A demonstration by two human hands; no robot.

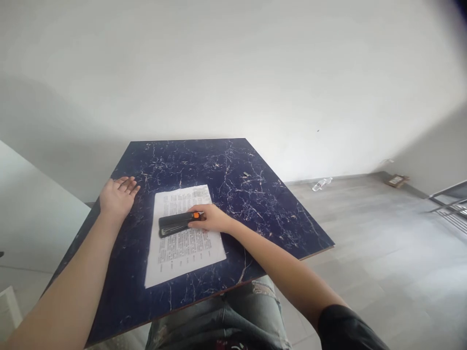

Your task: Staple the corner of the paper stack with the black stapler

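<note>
A printed white sheet of paper (184,243) lies on a dark blue marbled table (255,204). Across the sheet lies a black stapler (175,223) with an orange tip. My right hand (211,218) rests on the paper with its fingers closed around the stapler's orange end. My left hand (117,197) lies flat on the table to the left of the paper, fingers stretched out, holding nothing.
A small metal piece (246,174) lies on the table's far right part. Beyond the table, on the grey floor, lie a plastic bottle (321,183) and a small box (397,181) by the white wall. A metal frame (450,199) stands at far right.
</note>
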